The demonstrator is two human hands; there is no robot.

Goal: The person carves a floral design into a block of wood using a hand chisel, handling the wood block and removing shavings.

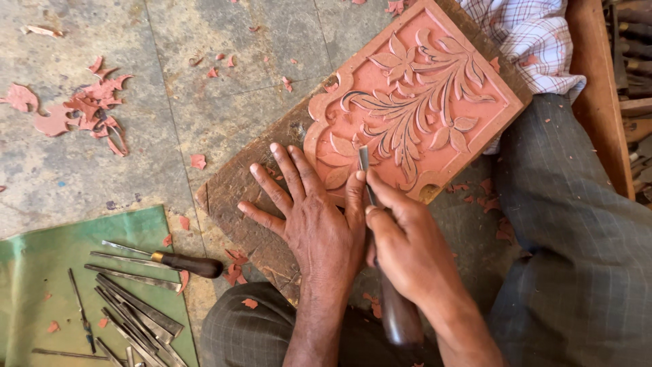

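Both hands [360,231] and forearms are bare; grey, faintly checked trousers [577,238] cover the legs, under a white plaid shirt [530,34].

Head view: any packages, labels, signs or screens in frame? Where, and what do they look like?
None: no package, label, sign or screen shows.
Nearest flat things only:
Carved panel: upper middle, on a wooden board; reddish rectangle with scalloped edge, leaf and flower relief.
Green sheet: lower left on the floor, plain, with metal chisels lying on it.
The left hand lies flat on the board and panel; the right hand grips a chisel.
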